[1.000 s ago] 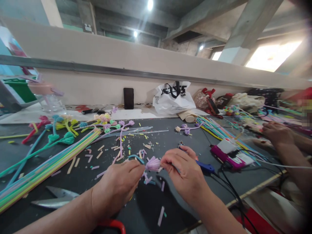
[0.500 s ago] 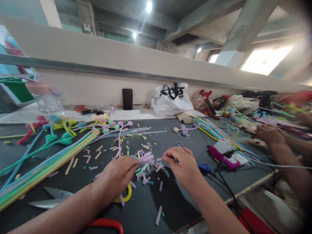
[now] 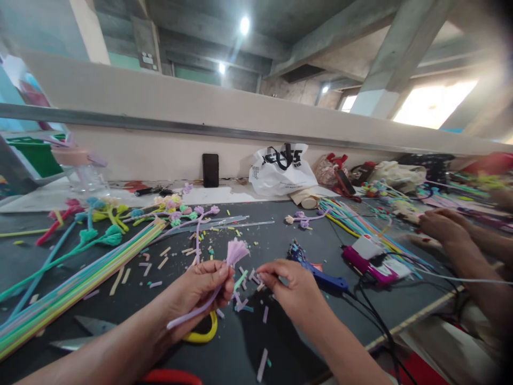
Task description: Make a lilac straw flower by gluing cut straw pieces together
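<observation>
Pinching the lilac stem [image 3: 195,312] below its tuft [image 3: 237,252] with my left hand [image 3: 196,289] spares the fibres; whether my right hand [image 3: 298,286] is closed, I cannot tell

Two hands at lower centre, one left hand [image 3: 204,289] and one right hand [image 3: 294,283]. One purple tassel [image 3: 237,251] between them. Two forearms [image 3: 467,256] of another person at right. One phone [image 3: 210,171], upright, at upper centre. One printed white bag [image 3: 282,174] just right of centre. One bottle [image 3: 82,171] and one green bin [image 3: 38,155] at upper left. One glue gun [image 3: 326,279] right of centre. Two scissor handles at lower centre: one yellow handle [image 3: 202,336], one red handle [image 3: 172,377]. Two blades [image 3: 94,325] at lower left. Three ceiling lights [image 3: 244,25] along the top. Too many offcuts [image 3: 262,364] on the counter [image 3: 296,350] to count.
</observation>
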Demonstrator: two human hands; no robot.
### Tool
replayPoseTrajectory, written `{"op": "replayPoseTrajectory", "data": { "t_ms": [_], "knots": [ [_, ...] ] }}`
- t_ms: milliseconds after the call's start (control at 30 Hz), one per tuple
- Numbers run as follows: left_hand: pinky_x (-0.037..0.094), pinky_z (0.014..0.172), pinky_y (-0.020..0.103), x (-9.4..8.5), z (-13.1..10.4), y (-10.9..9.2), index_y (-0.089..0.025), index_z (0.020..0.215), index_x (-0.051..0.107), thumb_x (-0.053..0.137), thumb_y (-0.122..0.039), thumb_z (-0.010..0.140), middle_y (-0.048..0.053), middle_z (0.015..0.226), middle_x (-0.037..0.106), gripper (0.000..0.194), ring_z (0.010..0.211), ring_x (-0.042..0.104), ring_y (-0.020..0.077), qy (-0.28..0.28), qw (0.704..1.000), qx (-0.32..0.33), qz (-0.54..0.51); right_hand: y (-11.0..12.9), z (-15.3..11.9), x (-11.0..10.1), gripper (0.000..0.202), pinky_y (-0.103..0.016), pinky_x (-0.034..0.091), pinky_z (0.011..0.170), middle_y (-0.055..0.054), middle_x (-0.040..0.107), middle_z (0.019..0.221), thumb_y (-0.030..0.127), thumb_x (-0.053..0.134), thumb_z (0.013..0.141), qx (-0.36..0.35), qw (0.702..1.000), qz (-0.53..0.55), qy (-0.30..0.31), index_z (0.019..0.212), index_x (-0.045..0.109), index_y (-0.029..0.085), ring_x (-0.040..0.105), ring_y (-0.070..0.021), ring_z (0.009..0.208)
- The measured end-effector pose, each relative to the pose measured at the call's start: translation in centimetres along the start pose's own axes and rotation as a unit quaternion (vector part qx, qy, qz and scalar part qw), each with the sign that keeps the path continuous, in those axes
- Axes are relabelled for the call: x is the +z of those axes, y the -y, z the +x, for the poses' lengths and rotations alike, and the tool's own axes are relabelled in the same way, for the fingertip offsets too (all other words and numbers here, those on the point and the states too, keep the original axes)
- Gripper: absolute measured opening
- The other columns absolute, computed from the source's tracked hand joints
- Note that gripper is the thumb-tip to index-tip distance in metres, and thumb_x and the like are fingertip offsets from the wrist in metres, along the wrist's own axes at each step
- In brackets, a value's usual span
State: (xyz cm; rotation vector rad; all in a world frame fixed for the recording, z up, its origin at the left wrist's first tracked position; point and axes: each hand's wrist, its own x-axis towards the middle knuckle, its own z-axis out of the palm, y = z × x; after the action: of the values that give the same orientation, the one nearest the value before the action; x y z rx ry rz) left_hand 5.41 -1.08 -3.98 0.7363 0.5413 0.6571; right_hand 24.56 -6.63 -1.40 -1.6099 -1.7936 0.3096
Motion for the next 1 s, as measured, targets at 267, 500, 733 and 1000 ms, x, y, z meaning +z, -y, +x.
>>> {"op": "replayPoseTrajectory", "data": {
  "t_ms": [267, 500, 733, 1000],
  "knots": [
    [0.035, 0.053, 0.018, 0.5, 0.1, -0.7, -0.014, 0.062, 0.065, 0.069, -0.027, 0.067, -0.003, 0.055, 0.053, 0.014, 0.054, 0.045, 0.0073, -0.125, 0.945, 0.158, 0.259, 1.5, -0.8, 2.1, 0.011, -0.024, 0.042, 0.059, -0.001, 0.064, 0.063, 0.019, 0.059, 0.071, 0.111, 0.973, 0.194, 0.052, 0.070, 0.069, 0.016, 0.057, -0.0132, 0.061],
    [0.042, 0.075, 0.022, 1.2, -0.3, -0.1, -0.015, 0.059, 0.063, 0.069, -0.021, 0.063, 0.001, 0.090, 0.055, 0.009, 0.084, 0.054, 0.0127, -0.189, 0.900, 0.296, 0.259, 4.0, -1.9, 5.2, 0.030, -0.019, 0.036, 0.046, 0.001, 0.061, 0.072, 0.032, 0.073, 0.062, 0.224, 0.790, 0.565, 0.078, 0.086, 0.066, 0.016, 0.047, -0.0040, 0.043],
    [0.037, 0.045, 0.018, 2.8, -1.2, 0.1, -0.015, 0.062, 0.060, 0.075, -0.026, 0.055, -0.003, 0.071, 0.056, 0.020, 0.050, 0.049, 0.0059, -0.228, 0.959, 0.145, 0.089, 5.6, -2.2, 7.0, 0.032, -0.015, 0.033, 0.044, 0.005, 0.053, 0.056, 0.028, 0.080, 0.054, 0.233, 0.678, 0.681, 0.148, 0.073, 0.058, 0.013, 0.043, -0.0028, 0.043],
    [0.038, 0.053, 0.015, 1.9, -1.1, -0.5, -0.014, 0.059, 0.058, 0.071, -0.024, 0.063, -0.006, 0.056, 0.052, 0.017, 0.053, 0.046, 0.0045, -0.184, 0.954, 0.184, 0.148, 4.9, -2.3, 7.3, 0.042, -0.014, 0.023, 0.030, 0.012, 0.043, 0.037, 0.037, 0.081, 0.047, 0.235, 0.769, 0.575, 0.148, 0.060, 0.046, 0.016, 0.034, -0.0011, 0.028]
  ]
}}
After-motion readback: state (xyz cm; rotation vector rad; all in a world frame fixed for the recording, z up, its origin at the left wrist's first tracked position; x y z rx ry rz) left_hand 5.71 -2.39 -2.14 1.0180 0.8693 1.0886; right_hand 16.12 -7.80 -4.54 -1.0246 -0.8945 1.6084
